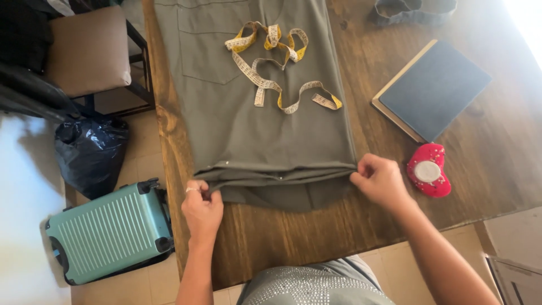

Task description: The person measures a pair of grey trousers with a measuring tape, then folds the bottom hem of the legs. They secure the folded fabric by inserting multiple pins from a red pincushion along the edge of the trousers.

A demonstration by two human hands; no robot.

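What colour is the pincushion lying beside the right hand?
The pincushion is bright red with a white round centre, seen in the head view, just right of the right hand.

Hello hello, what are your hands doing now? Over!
Left hand and right hand both pinching folded hem of olive garment. Measuring tape lying on it. Red pincushion beside right hand.

— What lies on the brown wooden table (271,243)?

— An olive-green folded cloth garment (254,130), its folded hem nearest the person. On it rests a yellow-and-white coiled measuring tape (271,68).

— And the hands?

— The left hand (201,209) pinches the hem's left corner, the right hand (381,179) its right corner.

— Right of the garment?

— A red heart-shaped pincushion (429,169), just beside the right hand; behind it, a dark blue flat board (432,89).

— Left of the table?

— On the floor, a teal hard-shell suitcase (110,237); behind it a black plastic bag (90,152), then a tan padded chair (87,51).
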